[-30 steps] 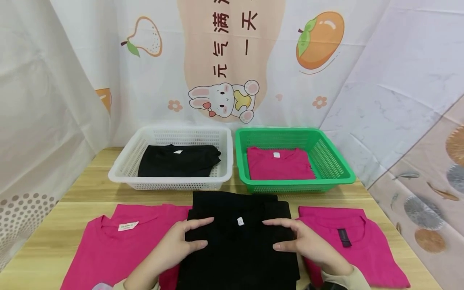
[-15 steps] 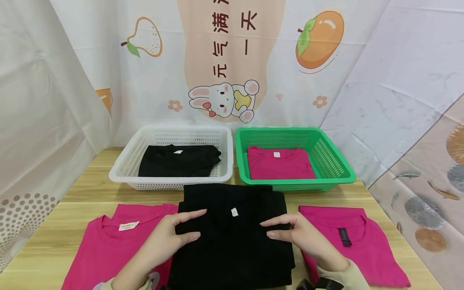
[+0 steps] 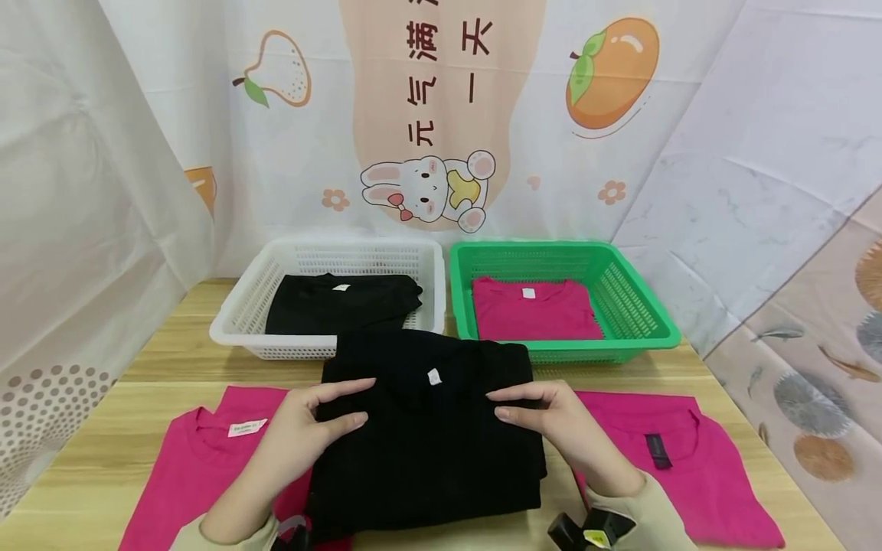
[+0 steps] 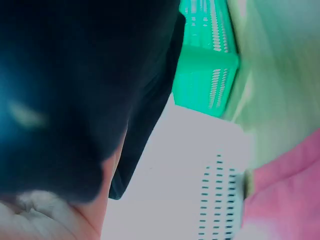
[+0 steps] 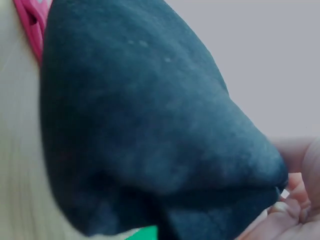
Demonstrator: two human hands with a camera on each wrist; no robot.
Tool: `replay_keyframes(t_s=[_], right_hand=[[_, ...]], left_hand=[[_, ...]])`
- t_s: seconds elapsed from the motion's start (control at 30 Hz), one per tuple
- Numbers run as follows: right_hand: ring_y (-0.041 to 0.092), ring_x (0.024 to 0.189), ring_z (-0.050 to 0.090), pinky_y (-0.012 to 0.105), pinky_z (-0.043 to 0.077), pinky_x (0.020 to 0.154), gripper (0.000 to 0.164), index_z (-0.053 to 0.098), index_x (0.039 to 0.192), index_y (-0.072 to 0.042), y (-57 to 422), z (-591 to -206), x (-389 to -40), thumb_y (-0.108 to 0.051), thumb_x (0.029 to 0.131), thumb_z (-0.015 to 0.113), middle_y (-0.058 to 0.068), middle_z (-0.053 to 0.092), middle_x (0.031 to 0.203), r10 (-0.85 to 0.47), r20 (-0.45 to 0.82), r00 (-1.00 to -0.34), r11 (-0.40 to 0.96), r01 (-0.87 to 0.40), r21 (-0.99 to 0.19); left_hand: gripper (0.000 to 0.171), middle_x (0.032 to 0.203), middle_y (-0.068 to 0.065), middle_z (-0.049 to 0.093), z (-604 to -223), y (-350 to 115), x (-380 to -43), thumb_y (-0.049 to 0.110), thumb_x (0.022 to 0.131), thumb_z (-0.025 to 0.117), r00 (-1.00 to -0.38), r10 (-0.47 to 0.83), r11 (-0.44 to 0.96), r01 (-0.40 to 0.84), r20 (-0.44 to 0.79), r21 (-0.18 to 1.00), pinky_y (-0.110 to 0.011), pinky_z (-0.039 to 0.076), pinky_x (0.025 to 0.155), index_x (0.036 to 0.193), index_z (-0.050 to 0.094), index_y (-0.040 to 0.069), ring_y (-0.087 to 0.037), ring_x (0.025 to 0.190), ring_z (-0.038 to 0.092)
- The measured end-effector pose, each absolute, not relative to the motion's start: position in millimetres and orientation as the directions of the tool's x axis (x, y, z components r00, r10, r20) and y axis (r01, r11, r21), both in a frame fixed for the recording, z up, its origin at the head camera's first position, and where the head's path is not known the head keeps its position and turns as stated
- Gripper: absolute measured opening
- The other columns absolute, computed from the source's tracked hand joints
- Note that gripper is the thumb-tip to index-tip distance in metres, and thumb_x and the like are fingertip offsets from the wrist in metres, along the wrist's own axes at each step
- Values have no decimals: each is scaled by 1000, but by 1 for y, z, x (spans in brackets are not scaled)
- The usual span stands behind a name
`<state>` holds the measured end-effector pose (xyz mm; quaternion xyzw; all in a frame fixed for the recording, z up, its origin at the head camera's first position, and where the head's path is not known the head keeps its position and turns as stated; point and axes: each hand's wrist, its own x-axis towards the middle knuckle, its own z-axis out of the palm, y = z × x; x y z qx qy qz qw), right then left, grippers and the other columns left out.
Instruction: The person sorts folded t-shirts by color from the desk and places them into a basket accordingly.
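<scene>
Shirt [image 3: 427, 451], black, folded: likely light, soft, prone to sag mid-span. Left hand [image 3: 306, 425], right hand [image 3: 561, 422] grip opposite side edges; sensible hold there, support spread underneath.

Pale wood-grain tabletop [image 3: 172, 360] before a white cloth backdrop [image 3: 289, 153] (cartoon rabbit [image 3: 422, 191], orange fruit [image 3: 613, 76]), marbled cloth [image 3: 737, 168] at right.

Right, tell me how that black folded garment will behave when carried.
The black folded garment is probably floppy, since its cloth bends softly in the right wrist view. The left hand and right hand hold it by its sides, so the middle may sag. Its layers might slip, as their edges sit uneven.
</scene>
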<state>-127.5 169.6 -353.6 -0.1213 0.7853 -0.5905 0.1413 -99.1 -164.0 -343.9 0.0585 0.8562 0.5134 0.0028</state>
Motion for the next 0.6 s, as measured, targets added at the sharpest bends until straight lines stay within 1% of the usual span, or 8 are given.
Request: replay_keyframes(t_s=[0.1, 0.17, 0.27, 0.33, 0.4, 0.47, 0.5, 0.6], right_hand=[[19, 117, 58, 33, 51, 94, 33, 72, 117, -2, 164, -348, -130, -17, 88, 74, 11, 68, 124, -326, -73, -943, 250, -11, -968], [18, 117, 58, 33, 51, 94, 33, 73, 116, -3, 159, -345, -132, -17, 86, 76, 9, 68, 123, -303, -68, -950, 241, -8, -971], [19, 115, 59, 33, 53, 93, 32, 73, 115, -4, 152, -341, -138, -14, 85, 77, 7, 69, 120, -282, -37, -959, 218, -26, -976], [20, 114, 60, 33, 54, 92, 31, 73, 115, -4, 148, -338, -143, -12, 85, 76, 7, 70, 120, -275, -17, -961, 196, -39, -980], [20, 114, 60, 33, 55, 91, 32, 73, 115, -3, 144, -335, -148, -10, 85, 76, 6, 70, 120, -269, -4, -963, 168, -43, -985], [20, 117, 58, 32, 54, 92, 33, 72, 117, -3, 139, -332, -152, -9, 85, 75, 6, 69, 122, -269, 3, -963, 146, -44, -988], [20, 118, 57, 32, 54, 92, 34, 72, 118, -3, 138, -331, -155, -9, 85, 75, 7, 68, 124, -275, 6, -961, 138, -46, -989], [18, 118, 57, 30, 55, 91, 38, 68, 124, -2, 134, -326, -162, -8, 86, 73, 6, 64, 129, -314, 12, -949, 96, -44, -994]], left_hand=[[39, 134, -6, 64, -336, -169, -99, 17, 87, 76, -993, 87, 476, 108, 76, 873, -59, 40, 107, 125, 70, 22, -31, 131, 52], [40, 135, -6, 64, -331, -173, -100, 19, 87, 76, -994, 74, 499, 110, 84, 860, -55, 42, 107, 126, 70, 23, -30, 132, 52], [39, 135, -4, 64, -324, -178, -101, 21, 87, 76, -992, 58, 529, 126, 112, 839, -39, 44, 104, 126, 70, 24, -27, 131, 51], [38, 134, -1, 64, -320, -181, -102, 22, 88, 76, -990, 46, 542, 134, 131, 830, -25, 44, 99, 125, 70, 25, -22, 130, 52], [37, 134, 0, 64, -317, -184, -104, 23, 88, 76, -988, 30, 547, 143, 152, 825, -15, 43, 92, 125, 70, 25, -16, 125, 52], [38, 129, 2, 65, -315, -187, -106, 23, 88, 76, -985, 6, 549, 146, 171, 823, -13, 43, 84, 125, 70, 24, -10, 112, 54], [38, 115, 2, 69, -314, -188, -108, 23, 87, 77, -984, -7, 551, 144, 177, 822, -15, 44, 77, 124, 70, 24, -7, 98, 55], [37, 94, 8, 66, -312, -191, -113, 22, 86, 78, -979, -42, 562, 144, 201, 815, -21, 40, 63, 122, 71, 21, -6, 68, 41]])
